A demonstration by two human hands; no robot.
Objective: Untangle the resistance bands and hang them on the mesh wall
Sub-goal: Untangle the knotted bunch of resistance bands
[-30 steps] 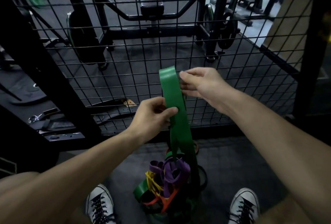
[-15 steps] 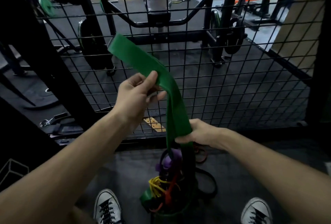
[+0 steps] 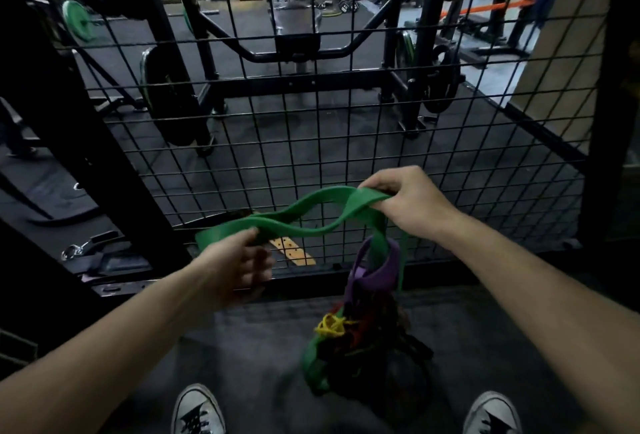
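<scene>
**Two hands stretch a snagged green band**

Left hand (image 3: 239,260) and right hand (image 3: 408,201) each grip the green band (image 3: 311,222), held apart before the mesh wall (image 3: 346,142). At 5 o'clock, a purple band (image 3: 377,270) loops it; pulling could drag the tangled pile (image 3: 353,340) upward.

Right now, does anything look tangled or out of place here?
Yes. The green band stretched between the left hand and right hand is twisted, and it runs through a purple band into a knotted heap of bands on the floor. No band hangs on the mesh wall.
</scene>
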